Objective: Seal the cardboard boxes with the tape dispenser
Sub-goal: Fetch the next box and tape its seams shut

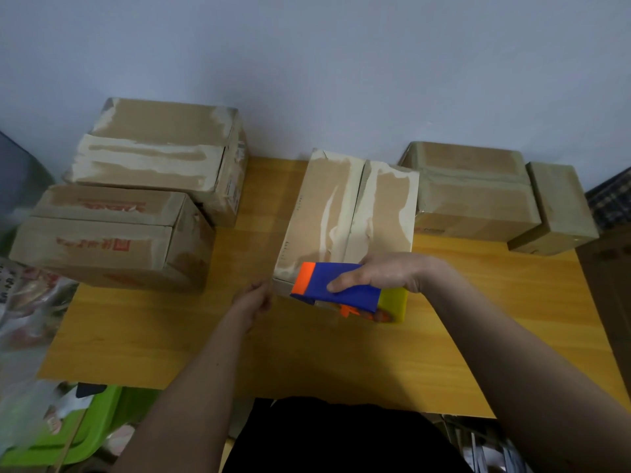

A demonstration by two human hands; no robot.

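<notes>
Head view puts your right hand (379, 274) over the tape dispenser (345, 290), fingers curled across its blue body and thumb along the near side, holding it at the near end of the middle box (348, 213). That box sits on the wooden table (307, 353) with its flap seam running near to far, bare of fresh tape as far as you can tell. Your left hand (256, 302) sits just left of the box's near corner, fingers loosely curled; whether it pinches a loose tape end is too unclear to say. Two more boxes (136, 199) stand far left, two others (485, 196) far right.

Watch the start of the strip: if the tape end isn't stuck down on the near face, pulling away would likely drag it loose. With nothing bracing the box, it could slide. A tilted dispenser may run the tape off the seam or wrinkle it.
</notes>
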